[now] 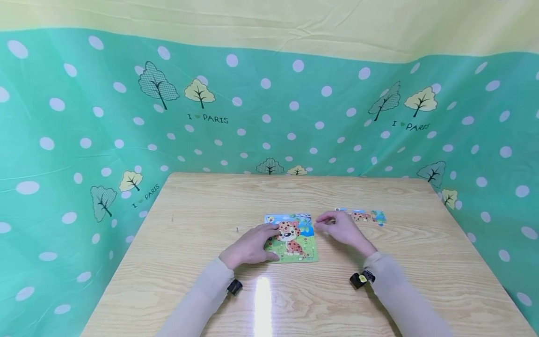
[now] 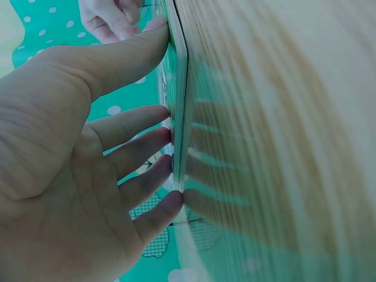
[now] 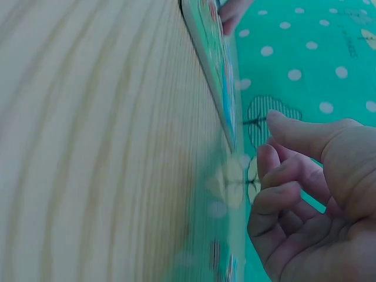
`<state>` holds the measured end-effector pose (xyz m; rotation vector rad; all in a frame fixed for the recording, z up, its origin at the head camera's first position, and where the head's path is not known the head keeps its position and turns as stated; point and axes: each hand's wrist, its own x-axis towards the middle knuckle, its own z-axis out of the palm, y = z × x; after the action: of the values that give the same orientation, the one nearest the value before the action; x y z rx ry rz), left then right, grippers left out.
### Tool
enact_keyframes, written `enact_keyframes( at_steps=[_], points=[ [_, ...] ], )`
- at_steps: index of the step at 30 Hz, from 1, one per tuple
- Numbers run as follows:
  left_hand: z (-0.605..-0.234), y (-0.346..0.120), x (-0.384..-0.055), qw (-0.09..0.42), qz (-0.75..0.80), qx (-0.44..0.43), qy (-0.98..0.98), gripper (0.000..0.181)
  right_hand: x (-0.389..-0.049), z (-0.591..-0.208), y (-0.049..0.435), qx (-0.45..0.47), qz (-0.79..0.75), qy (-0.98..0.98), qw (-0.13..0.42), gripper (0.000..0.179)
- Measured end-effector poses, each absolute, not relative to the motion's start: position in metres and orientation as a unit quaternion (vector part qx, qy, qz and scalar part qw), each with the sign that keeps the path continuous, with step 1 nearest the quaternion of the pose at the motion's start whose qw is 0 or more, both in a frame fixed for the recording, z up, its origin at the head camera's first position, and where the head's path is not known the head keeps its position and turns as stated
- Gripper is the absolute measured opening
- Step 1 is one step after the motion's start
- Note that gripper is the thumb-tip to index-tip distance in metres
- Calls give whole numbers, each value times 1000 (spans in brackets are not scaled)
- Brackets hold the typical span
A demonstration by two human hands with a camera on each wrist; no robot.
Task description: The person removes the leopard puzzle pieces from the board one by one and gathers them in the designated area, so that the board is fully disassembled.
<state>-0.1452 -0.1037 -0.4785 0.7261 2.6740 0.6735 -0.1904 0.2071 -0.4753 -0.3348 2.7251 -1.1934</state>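
Note:
A square jigsaw puzzle board (image 1: 309,243) with a spotted leopard cub lies flat on the table. My left hand (image 1: 251,244) rests on its left side, thumb and fingers spread. In the left wrist view, those fingertips (image 2: 157,202) touch the board's edge and face. Just off the board's upper right side hovers my right hand (image 1: 342,229). The right wrist view shows this right hand (image 3: 311,194) with loosely curled fingers, its thumb apart from them and nothing between.
Loose puzzle pieces (image 1: 379,216) lie behind and to the right of my right hand, partly hidden by it. The wooden table (image 1: 202,206) meets a green dotted curtain (image 1: 252,126) at the back and sides.

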Motion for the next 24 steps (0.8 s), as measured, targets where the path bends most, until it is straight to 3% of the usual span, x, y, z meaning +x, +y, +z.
enact_keyframes(
  at_steps=[15,24],
  points=[
    [-478,-104,-145,142,239,252,927,76,-183,-475,163,-153,-431,881,123,20],
    [-477,-104,-145,136,240,259,926,75,-179,-477,148,-183,-394,886,161,53]
  ],
)
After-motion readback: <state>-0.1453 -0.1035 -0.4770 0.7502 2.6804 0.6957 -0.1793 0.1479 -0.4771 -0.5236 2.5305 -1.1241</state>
